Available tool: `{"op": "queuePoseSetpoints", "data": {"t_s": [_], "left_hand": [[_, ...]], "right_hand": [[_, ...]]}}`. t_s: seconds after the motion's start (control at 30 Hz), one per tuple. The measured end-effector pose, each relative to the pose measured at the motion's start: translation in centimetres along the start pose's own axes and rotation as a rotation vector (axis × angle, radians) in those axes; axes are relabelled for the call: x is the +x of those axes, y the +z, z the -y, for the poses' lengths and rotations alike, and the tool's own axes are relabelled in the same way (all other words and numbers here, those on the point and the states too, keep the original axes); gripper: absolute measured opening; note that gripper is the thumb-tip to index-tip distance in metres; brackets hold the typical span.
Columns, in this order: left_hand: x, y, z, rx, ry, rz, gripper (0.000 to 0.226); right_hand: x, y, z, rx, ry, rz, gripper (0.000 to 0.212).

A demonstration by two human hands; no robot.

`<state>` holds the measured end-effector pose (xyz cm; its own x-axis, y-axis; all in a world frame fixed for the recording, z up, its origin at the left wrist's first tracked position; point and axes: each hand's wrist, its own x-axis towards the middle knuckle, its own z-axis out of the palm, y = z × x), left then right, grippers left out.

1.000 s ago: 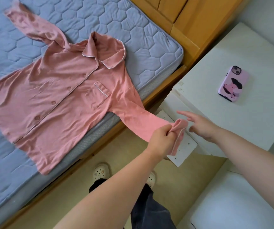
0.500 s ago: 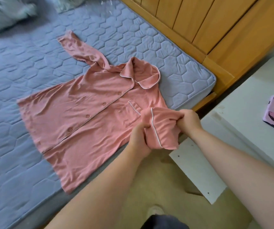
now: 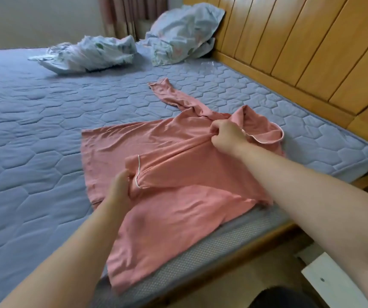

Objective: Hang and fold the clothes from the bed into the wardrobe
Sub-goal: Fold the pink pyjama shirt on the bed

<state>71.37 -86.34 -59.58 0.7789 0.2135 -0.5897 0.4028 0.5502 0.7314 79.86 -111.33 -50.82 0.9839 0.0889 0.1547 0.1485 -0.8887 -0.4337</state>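
Now the pink pyjama shirt (image 3: 178, 207) lies flat near the edge of the bed (image 3: 34, 130), collar (image 3: 263, 130) toward the headboard (image 3: 289, 52). Its near sleeve (image 3: 178, 161) runs across the front from the right hand (image 3: 226, 137), whose fingers pinch the shoulder fold beside the collar, down to the left hand (image 3: 120, 187), whose fingers clamp the piped cuff (image 3: 137, 172). The other sleeve (image 3: 172, 96) stretches away beyond the right hand, which is likely the nearer one for folding it next.

A pink cotton pyjama shirt (image 3: 178, 174) lies on the blue quilted mattress (image 3: 34, 141); the left hand (image 3: 120, 187) pinches its folded sleeve cuff, the right hand (image 3: 227, 134) grips fabric beside the collar.
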Motion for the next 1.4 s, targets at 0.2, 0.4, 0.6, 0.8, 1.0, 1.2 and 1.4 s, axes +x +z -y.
{"op": "queuePoseSetpoints", "data": {"t_s": [0.2,0.4,0.6,0.8,1.0,1.2,1.4], "left_hand": [[3.4,-6.1,0.1,0.444,0.400,-0.398,0.026],[3.0,-7.0,-0.6,0.701,0.553,-0.427,0.037],[3.6,-7.2,-1.2,0.563,0.473,-0.432,0.041],[2.8,-8.2,-3.4,0.844,0.588,-0.438,0.037],[1.6,-5.8,-0.2,1.627,1.070,-0.389,0.050],[2.9,-0.4,5.6,1.636,0.951,-0.185,0.045],[5.2,-1.6,6.6,1.422,0.839,-0.315,0.049]], "right_hand": [[-2.6,7.3,3.1,-0.279,-0.167,-0.072,0.044],[-7.6,10.9,4.0,-0.385,-0.366,0.219,0.058],[-9.0,10.7,3.4,-0.691,-0.302,0.254,0.031],[-9.9,9.3,3.0,-0.397,-0.637,-0.214,0.014],[-12.5,13.3,1.7,-0.510,-0.455,0.277,0.023],[-11.8,12.2,0.2,-0.195,-0.333,0.382,0.021],[-9.9,11.9,-0.7,-0.060,-0.206,0.429,0.037]]}}
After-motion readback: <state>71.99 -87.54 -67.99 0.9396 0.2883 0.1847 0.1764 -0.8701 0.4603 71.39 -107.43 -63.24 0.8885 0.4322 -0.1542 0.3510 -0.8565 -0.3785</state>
